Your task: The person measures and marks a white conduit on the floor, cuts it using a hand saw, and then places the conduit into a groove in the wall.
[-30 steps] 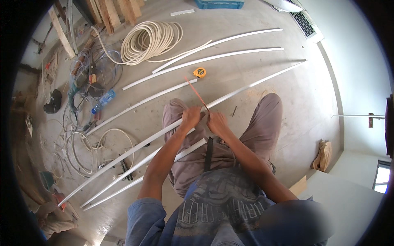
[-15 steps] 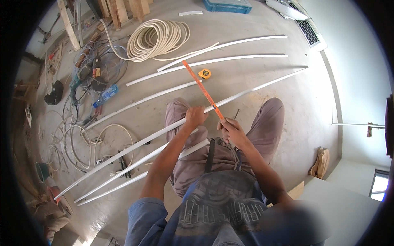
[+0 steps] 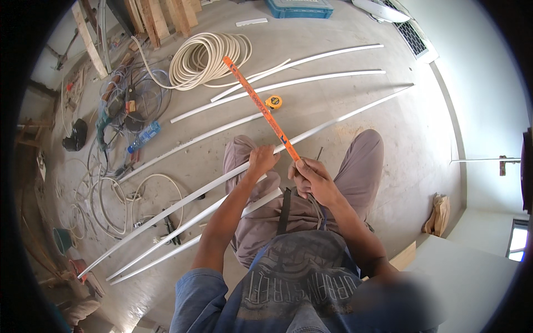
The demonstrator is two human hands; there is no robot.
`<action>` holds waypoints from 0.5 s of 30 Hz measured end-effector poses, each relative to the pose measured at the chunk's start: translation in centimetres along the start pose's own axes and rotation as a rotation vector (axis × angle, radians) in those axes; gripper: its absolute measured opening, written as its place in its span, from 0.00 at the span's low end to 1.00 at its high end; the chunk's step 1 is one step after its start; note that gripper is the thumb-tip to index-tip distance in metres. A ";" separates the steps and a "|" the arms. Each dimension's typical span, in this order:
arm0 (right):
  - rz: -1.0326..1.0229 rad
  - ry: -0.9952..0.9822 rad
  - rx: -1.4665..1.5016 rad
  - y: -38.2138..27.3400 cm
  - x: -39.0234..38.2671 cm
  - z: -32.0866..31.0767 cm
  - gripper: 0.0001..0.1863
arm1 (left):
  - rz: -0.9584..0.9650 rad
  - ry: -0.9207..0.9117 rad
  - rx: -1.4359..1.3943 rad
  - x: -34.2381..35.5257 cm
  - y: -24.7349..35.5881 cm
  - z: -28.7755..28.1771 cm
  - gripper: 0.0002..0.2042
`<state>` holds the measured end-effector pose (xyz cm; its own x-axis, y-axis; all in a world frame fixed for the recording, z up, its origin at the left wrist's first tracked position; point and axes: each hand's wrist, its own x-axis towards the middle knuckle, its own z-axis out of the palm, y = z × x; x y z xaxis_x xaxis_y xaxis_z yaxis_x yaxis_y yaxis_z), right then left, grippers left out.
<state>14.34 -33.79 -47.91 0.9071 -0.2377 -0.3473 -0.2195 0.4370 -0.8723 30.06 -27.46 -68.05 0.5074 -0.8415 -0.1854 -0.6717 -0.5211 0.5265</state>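
My left hand (image 3: pixel 261 162) grips a long white pipe (image 3: pixel 355 111) that runs diagonally across my lap. At its right, just below that pipe, my right hand (image 3: pixel 308 176) holds the lower end of a long orange saw blade (image 3: pixel 254 97), which slants up and leftward over the pipes with its flat face showing. A yellow tape measure (image 3: pixel 273 102) lies beside the blade on the floor. Two more white pipes (image 3: pixel 166 241) rest below the long one at my left, by my thigh.
The floor holds loose pipes (image 3: pixel 333 53), a coil of cream tubing (image 3: pixel 206 58), power tools with tangled leads (image 3: pixel 108 114) and a blue bottle (image 3: pixel 143 137). A teal case (image 3: pixel 298 6) and timber boards (image 3: pixel 161 19) stand behind. A paper bag (image 3: pixel 436 213) is by the right wall.
My right hand has drawn back from the pipe, lower and rightward. The orange blade has turned face-up, and more of it shows, reaching farther up-left. My left hand stays on the pipe.
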 end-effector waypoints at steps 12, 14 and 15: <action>0.015 0.512 0.563 1.3 2.4 -3.6 0.35 | 0.041 0.018 0.004 0.4 -0.9 1.3 0.14; 0.234 0.261 0.689 1.0 0.6 -2.2 0.33 | 0.038 0.023 0.004 0.4 -1.1 1.5 0.14; 0.348 0.132 0.749 1.0 -0.2 -1.6 0.34 | 0.035 0.027 0.005 0.3 -1.2 1.6 0.14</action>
<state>13.39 -34.66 -49.27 0.7719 -0.0624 -0.6327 -0.1397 0.9542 -0.2645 30.11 -27.37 -70.08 0.4977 -0.8553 -0.1442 -0.6919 -0.4918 0.5285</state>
